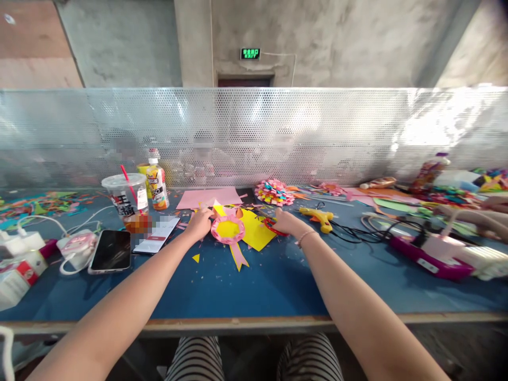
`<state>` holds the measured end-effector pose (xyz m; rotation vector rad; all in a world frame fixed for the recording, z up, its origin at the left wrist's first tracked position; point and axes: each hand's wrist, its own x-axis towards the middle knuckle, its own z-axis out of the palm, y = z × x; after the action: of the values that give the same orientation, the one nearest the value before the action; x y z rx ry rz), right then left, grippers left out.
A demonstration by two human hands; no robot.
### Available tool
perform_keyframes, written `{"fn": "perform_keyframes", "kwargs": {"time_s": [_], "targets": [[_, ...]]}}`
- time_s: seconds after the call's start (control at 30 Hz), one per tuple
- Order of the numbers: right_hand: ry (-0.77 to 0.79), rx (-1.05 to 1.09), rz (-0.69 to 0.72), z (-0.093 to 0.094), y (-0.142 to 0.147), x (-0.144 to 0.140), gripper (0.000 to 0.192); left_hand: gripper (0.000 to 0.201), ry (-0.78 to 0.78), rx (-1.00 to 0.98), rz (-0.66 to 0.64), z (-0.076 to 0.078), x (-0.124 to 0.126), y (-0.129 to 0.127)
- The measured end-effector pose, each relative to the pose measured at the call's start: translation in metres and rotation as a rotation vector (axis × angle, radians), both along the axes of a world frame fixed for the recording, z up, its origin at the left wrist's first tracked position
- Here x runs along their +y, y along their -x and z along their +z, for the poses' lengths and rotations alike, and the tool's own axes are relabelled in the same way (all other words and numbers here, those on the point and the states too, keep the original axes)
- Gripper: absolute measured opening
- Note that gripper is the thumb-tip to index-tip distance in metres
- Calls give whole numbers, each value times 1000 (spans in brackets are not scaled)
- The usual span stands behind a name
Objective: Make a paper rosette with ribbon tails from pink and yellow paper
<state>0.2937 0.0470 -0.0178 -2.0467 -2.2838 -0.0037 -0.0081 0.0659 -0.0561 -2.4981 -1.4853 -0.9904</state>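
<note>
A pink paper rosette [228, 229] with a yellow centre and a pink and yellow ribbon tail lies on the blue table [254, 286]. My left hand [199, 222] rests on its left edge, fingers bent onto the paper. A yellow sheet [254, 228] lies under and to the right of the rosette. My right hand [286, 222] is closed around red-handled scissors [272, 225] just right of that sheet.
A yellow glue gun [317, 216] with black cable lies right of my right hand. Left are a phone [111, 251], a plastic cup [126, 198] with red straw and a bottle [157, 185]. Pink paper [208, 198], a paper flower [273, 191] and a perforated screen [254, 135] are behind. Another person's arm [472, 218] is at right.
</note>
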Motion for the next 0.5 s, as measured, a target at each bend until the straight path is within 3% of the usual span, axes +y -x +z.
{"fn": "perform_keyframes", "kwargs": {"time_s": [0.3,0.5], "targets": [[-76,-6,-51,12,8,-11,61,42,-227,-299,134,15,-6,5],[-168,106,-76,15,7,-13,57,28,-328,-547,160,30,-21,2]]}}
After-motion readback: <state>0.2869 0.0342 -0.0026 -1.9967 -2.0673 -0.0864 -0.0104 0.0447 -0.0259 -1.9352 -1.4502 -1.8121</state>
